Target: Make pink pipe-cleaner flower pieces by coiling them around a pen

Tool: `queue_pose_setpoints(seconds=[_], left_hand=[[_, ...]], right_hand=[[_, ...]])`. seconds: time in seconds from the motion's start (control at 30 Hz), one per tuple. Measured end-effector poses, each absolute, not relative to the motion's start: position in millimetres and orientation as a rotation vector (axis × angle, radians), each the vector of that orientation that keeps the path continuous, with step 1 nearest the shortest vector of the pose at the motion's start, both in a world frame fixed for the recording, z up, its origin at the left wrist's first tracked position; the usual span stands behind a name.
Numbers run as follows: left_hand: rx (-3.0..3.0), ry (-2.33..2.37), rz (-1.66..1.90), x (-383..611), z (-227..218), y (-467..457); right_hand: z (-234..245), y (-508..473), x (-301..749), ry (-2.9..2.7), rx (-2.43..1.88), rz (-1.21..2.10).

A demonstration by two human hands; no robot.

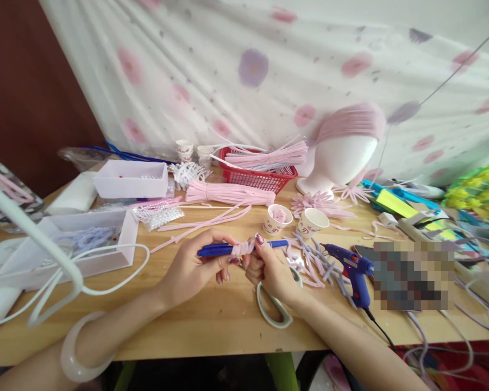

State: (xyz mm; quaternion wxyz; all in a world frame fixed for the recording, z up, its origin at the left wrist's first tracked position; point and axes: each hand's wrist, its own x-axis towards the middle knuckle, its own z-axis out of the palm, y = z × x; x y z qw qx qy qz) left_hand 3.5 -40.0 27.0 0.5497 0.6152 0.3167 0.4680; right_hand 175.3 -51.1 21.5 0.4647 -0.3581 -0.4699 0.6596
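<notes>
My left hand (207,260) grips a blue pen (215,250) near its left end, thumb and fingers closed round it. A pink pipe cleaner (241,248) is coiled in several turns about the middle of the pen. At the coil's right end, my right hand (271,269) pinches the pipe cleaner between thumb and fingers, while the pen's other end sticks out beyond. Scissors (274,309) with pale handles lie under my right hand, their blades mostly hidden. Cut pink and lilac pipe cleaner pieces (313,260) are strewn just right of it.
Two paper cups (313,221) stand behind my hands, one holding pink pieces. A blue glue gun (356,271) with a cord lies at right. Pink pipe cleaner bundles (228,191), a red basket (256,176) and a foam head (338,157) are farther back. White trays (130,182) and a cable are left.
</notes>
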Motion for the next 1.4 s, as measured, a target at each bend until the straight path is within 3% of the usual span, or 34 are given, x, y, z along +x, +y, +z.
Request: queue_pose_setpoints(seconds=[0.13,0.37,0.73,1.0,1.17,1.4], left_hand=[[1.552,0.770,1.123,1,21,-37],[1.392,0.765,1.056,5,23,-37],[1.225,0.763,1.000,1,24,-25],[1.281,0.719,0.977,4,19,-29],[1.325,0.747,0.916,5,18,-30],[1.409,0.803,0.897,3,16,-33]], right_hand=[[20,-52,177,-1.416,-0.984,1.499],[25,-49,189,-2.101,-0.967,0.919],[25,-47,194,-2.071,-0.996,1.108],[16,-44,183,-1.708,-0.869,1.264],[19,-49,181,-1.742,-1.054,1.112],[10,-51,185,-1.670,-1.011,1.185]])
